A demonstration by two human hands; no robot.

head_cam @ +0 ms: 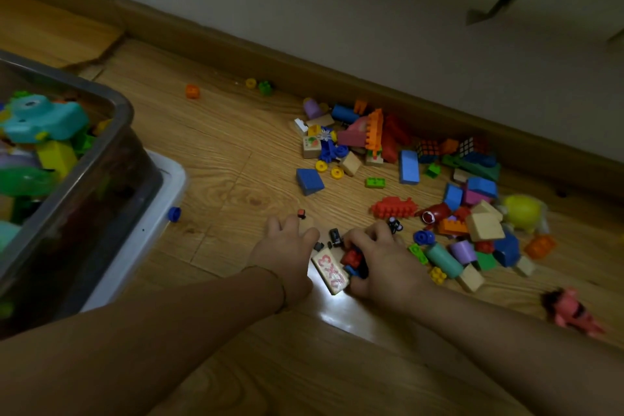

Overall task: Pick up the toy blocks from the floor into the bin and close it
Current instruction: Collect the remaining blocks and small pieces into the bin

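Fingers of the right hand curl down around one red brick and one blue brick on the wooden floor. At its 9 o'clock, the left hand rests palm-down with fingers bent onto the boards; whether they hold anything cannot be told. One wooden tile with pink marks lies between the two hands.

Loose toy blocks spread from 12 to 3 o'clock of the hands along the skirting board, two puzzle cubes among them. Three strays sit at 11 o'clock: one orange piece, one yellow ring, one green piece.

One open bin, well apart at 9 o'clock, holds toys. A white lid pokes out from under it, and one blue piece lies just beside the lid. One pink figure lies at 4 o'clock.
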